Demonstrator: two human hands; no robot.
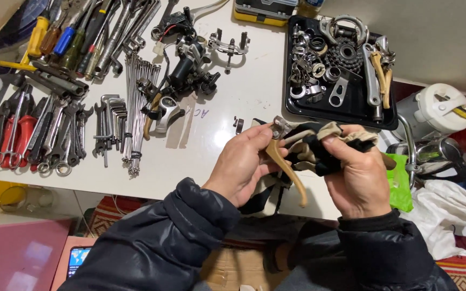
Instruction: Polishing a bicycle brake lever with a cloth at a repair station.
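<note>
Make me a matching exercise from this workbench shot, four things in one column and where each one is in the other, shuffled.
Things:
1. brake lever
2. black tray
3. rag
4. spokes

Places:
A. upper right of the table, full of metal parts
B. bundled beside the hex keys
C. held in the left hand
D. bunched in the right hand

Pairs: 1-C, 2-A, 3-D, 4-B

The light is even and fairly bright, falling from overhead onto the white surface (233, 108), which stays pale without burning out. Shadows are soft and short, lying close under the tools near its left edge. Small glints sit on the chrome parts in the black tray (297, 105) at the far right corner. Focus is sharp mid-frame; straight lines bow slightly toward the edges.
</note>
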